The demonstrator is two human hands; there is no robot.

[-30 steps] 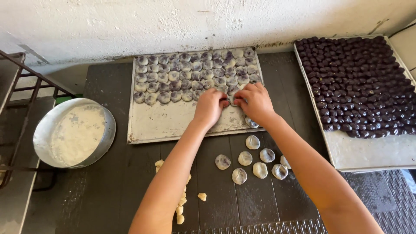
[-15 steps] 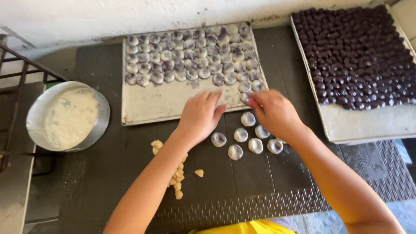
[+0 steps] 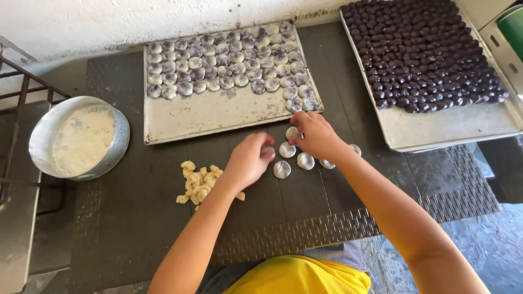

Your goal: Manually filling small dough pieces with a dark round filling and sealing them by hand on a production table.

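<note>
Head view: both hands low over dark textured tabletop (image 3: 136,228), working cluster of pale flour-dusted round dough balls (image 3: 297,158) at 6 o'clock of half-filled metal tray (image 3: 218,111), handy for short lift. Left hand (image 3: 249,162) grip curled onto one ball. Right hand (image 3: 316,136) fingertips pinched together on another. Yellowish dough scraps (image 3: 199,182) at 9 o'clock of left hand.
</note>
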